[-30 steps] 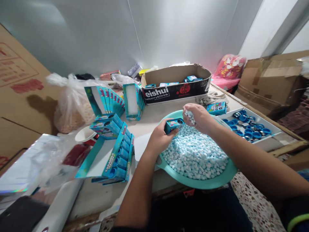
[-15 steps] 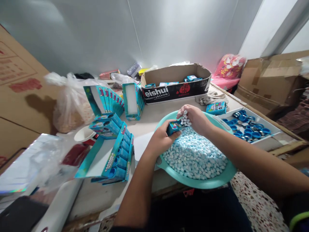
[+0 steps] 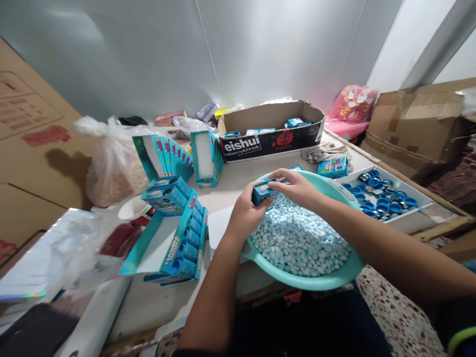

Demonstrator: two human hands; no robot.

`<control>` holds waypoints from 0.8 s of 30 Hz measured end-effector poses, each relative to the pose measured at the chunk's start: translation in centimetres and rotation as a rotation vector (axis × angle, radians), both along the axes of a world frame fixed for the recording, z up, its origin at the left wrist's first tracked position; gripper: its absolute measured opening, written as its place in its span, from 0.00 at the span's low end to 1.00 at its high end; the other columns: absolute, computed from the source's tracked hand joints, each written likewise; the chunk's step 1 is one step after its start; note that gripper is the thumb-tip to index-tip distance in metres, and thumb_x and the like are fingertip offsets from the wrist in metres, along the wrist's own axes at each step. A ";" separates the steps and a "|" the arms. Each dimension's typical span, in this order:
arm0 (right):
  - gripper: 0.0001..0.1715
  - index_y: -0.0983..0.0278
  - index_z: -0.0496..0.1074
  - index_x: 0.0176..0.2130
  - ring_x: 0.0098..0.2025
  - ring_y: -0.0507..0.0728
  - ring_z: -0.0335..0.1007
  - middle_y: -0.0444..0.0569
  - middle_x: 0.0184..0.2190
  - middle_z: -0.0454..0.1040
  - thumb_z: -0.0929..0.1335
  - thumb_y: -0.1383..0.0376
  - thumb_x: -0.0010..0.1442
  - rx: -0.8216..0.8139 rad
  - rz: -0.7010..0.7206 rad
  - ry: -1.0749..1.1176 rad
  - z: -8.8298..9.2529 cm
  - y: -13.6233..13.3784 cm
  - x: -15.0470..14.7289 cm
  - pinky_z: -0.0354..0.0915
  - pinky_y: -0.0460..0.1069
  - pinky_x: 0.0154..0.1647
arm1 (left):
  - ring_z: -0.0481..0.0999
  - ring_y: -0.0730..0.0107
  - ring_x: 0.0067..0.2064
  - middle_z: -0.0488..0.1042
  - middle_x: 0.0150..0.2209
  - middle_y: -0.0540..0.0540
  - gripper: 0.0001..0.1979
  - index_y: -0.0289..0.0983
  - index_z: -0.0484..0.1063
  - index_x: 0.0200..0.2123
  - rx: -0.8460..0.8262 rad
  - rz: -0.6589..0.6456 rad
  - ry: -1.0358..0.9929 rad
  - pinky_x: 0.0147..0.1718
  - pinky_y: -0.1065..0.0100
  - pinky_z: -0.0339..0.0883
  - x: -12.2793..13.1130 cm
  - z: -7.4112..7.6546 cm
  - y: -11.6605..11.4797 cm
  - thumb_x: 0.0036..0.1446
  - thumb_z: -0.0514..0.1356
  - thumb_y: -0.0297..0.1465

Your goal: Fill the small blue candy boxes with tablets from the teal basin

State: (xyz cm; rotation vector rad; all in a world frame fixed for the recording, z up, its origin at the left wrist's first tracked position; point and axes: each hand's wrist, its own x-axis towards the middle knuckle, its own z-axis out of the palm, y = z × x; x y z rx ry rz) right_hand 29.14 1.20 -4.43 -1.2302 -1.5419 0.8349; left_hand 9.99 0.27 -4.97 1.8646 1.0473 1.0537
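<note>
A small teal printed candy box (image 3: 262, 190) is gripped in my left hand (image 3: 243, 210), above the left side of a turquoise basin (image 3: 316, 284). My right hand (image 3: 295, 188) is at the right end of that box, its fingertips and thumb touching it. Small pale-blue and white candies (image 3: 303, 243) fill much of the basin below both hands. The right palm is turned away, so whether candies are inside it cannot be seen.
Left of the basin stand teal display trays (image 3: 182, 238) with small boxes. Behind are folded teal displays (image 3: 167, 156) and a black carton (image 3: 275, 141) with teal packs. At right, a white tray (image 3: 394, 220) holds blue caps, near a teal box (image 3: 332, 167).
The clump of candies seen in my right hand no longer shows. That hand has turned over, and its fingers now lie against the box, which sits slightly further left.
</note>
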 end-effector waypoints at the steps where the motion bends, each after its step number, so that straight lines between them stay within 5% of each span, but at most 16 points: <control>1: 0.16 0.61 0.77 0.40 0.42 0.59 0.74 0.49 0.39 0.79 0.73 0.54 0.56 -0.002 -0.005 -0.002 -0.1 0.1 0.1 0.69 0.54 0.47 | 0.78 0.55 0.53 0.79 0.51 0.43 0.23 0.41 0.71 0.58 0.001 -0.001 0.001 0.51 0.59 0.71 0.0 0.0 0.0 0.61 0.67 0.39; 9: 0.12 0.62 0.78 0.37 0.32 0.56 0.71 0.48 0.33 0.79 0.67 0.63 0.55 0.069 -0.126 -0.026 -0.2 0.5 0.4 0.68 0.52 0.37 | 0.79 0.56 0.52 0.80 0.51 0.43 0.23 0.42 0.72 0.57 0.007 0.008 -0.003 0.50 0.59 0.71 -0.2 -0.4 0.1 0.61 0.67 0.40; 19: 0.21 0.61 0.75 0.41 0.41 0.59 0.73 0.49 0.39 0.78 0.63 0.49 0.66 0.016 -0.020 -0.037 -0.6 0.9 0.6 0.68 0.52 0.42 | 0.79 0.56 0.53 0.79 0.52 0.42 0.23 0.41 0.72 0.57 0.043 0.008 -0.055 0.53 0.57 0.72 0.0 -0.5 0.2 0.61 0.68 0.39; 24: 0.20 0.63 0.74 0.49 0.50 0.61 0.74 0.53 0.46 0.78 0.58 0.57 0.72 -0.135 0.042 -0.265 -2.2 1.5 0.6 0.69 0.54 0.53 | 0.80 0.57 0.51 0.79 0.50 0.42 0.23 0.40 0.73 0.53 0.102 0.182 -0.284 0.52 0.58 0.74 0.3 -0.1 0.5 0.57 0.70 0.41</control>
